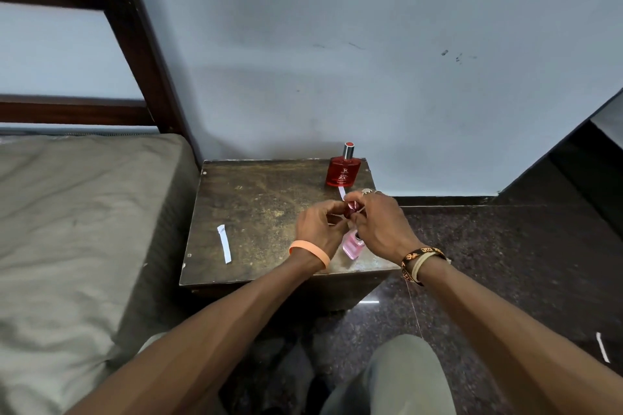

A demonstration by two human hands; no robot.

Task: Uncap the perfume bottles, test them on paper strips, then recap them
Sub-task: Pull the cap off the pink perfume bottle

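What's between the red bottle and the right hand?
A paper strip shows between the red bottle and the right hand, in the head view.

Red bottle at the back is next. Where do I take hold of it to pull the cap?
Grip the red bottle by its wide body from the front: it stands upright at the back edge of the table, wall behind. Take the narrow silver cap from above, where it stands clear.

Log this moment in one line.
left hand, right hand: pinching shiny maroon cap | pink glass bottle: uncapped, beneath | red glass bottle: capped, behind
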